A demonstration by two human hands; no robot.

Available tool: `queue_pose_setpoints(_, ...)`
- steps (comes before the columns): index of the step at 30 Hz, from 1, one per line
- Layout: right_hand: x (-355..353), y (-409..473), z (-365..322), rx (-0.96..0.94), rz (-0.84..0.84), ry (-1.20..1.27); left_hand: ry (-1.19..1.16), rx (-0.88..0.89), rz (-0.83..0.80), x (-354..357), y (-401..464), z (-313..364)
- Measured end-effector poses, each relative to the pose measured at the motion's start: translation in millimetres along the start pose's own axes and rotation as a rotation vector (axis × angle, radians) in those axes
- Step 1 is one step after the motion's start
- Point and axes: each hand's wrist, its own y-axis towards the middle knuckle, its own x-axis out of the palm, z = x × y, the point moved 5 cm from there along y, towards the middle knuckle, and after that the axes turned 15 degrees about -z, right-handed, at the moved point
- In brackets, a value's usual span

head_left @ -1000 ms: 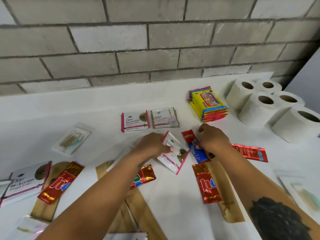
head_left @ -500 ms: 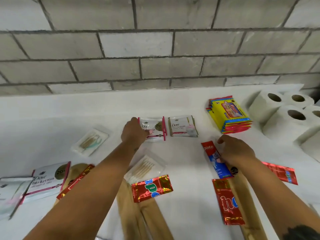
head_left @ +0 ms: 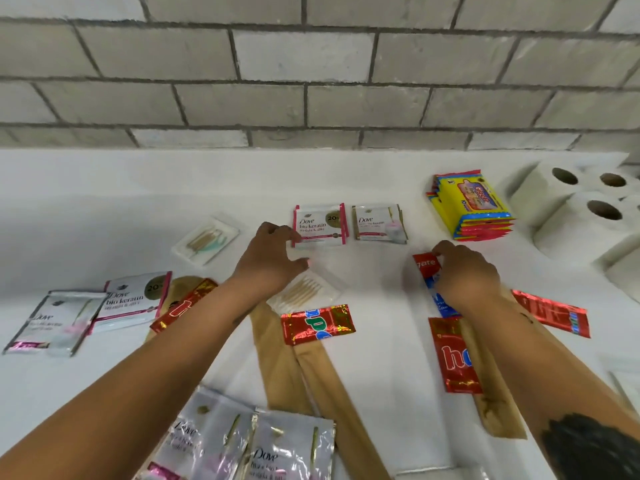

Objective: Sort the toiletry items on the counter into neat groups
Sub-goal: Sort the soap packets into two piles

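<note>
My left hand (head_left: 270, 259) hovers with fingers spread just left of a stack of pink-edged Dove sachets (head_left: 320, 225), its fingertips at the stack's corner and holding nothing. A clear cotton-swab packet (head_left: 306, 291) lies under its thumb side. My right hand (head_left: 465, 273) lies over a red-and-blue Colgate sachet (head_left: 425, 264), fingers curled onto its top edge. Beside the pink stack sits a gold-edged Dove sachet stack (head_left: 379, 223).
Yellow wipe packs (head_left: 471, 206) and toilet rolls (head_left: 568, 204) stand back right. Red sachets (head_left: 318, 323) (head_left: 452, 355) (head_left: 550, 311), brown paper sleeves (head_left: 311, 379), another swab packet (head_left: 206, 239) and loose Dove sachets (head_left: 135, 299) (head_left: 249, 445) are scattered on the white counter (head_left: 104, 209).
My left hand carried a pink-edged Dove sachet from the middle to the back stack, let go and drew back slightly. My right hand stayed on the Colgate sachet.
</note>
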Motion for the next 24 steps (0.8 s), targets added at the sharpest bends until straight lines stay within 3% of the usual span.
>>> queue_pose_setpoints(9, 16, -70, -12, -0.213, 0.104, 0.189, 0.044, 0.168, -0.103, 34, -65, 7)
queue_pose_setpoints(15, 36, -105, -15, -0.314, -0.078, 0.335, 0.04, 0.148, -0.164, 45, -108, -1)
queue_pose_setpoints(20, 45, -133, -1, -0.41, -0.121, 0.431, 0.29, 0.059, -0.327, 65, -151, -9)
queue_pose_setpoints(24, 51, -154, 24, -0.447, -0.147, 0.486, 0.52, -0.074, -0.317, 83, -173, -15)
